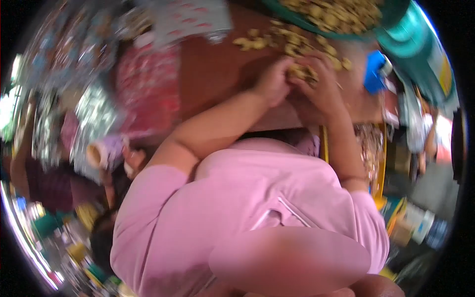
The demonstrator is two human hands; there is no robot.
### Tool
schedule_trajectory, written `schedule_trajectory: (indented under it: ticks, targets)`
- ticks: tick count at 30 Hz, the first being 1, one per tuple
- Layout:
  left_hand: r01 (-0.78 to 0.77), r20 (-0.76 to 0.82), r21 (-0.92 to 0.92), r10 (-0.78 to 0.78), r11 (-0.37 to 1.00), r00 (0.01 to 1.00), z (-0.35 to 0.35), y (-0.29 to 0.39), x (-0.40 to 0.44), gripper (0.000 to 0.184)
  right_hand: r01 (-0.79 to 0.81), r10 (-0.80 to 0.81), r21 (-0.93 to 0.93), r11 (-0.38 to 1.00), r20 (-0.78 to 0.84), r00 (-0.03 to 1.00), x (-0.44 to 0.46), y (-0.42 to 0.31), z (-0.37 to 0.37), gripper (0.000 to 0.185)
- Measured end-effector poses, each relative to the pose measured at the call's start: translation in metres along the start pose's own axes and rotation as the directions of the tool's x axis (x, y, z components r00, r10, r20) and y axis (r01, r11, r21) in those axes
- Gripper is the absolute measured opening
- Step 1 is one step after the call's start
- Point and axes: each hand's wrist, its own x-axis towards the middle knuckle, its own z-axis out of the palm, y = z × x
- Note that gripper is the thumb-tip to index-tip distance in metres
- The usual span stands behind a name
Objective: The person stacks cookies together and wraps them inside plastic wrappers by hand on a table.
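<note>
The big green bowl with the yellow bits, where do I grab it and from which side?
I'd hold the green bowl by its rim, one hand toward each side, coming from the person's side. That curved edge faces them and looks easy to hook fingers under. Keep it level: loose yellow pieces fill it. Its far edge is out of view.
</note>
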Motion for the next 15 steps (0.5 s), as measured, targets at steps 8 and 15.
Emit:
schedule_trajectory:
  ticks: [8, 15]
  targets:
    - [0.144, -0.124, -0.079, -0.153, 0.986, 0.98, 0.005, 0.001, 0.007, 0.043, -0.086, 0.085, 0.012, 0.996, 0.057, 0.995, -0.013, -0.006, 0.011, 0.052]
    - [0.269, -0.23, 0.009, -0.26, 0.963, 0.938, 0.002, 0.005, 0.005, 0.048, -0.104, 0.104, -0.012, 0.995, 0.093, 0.99, -0.021, -0.019, 0.025, 0.056]
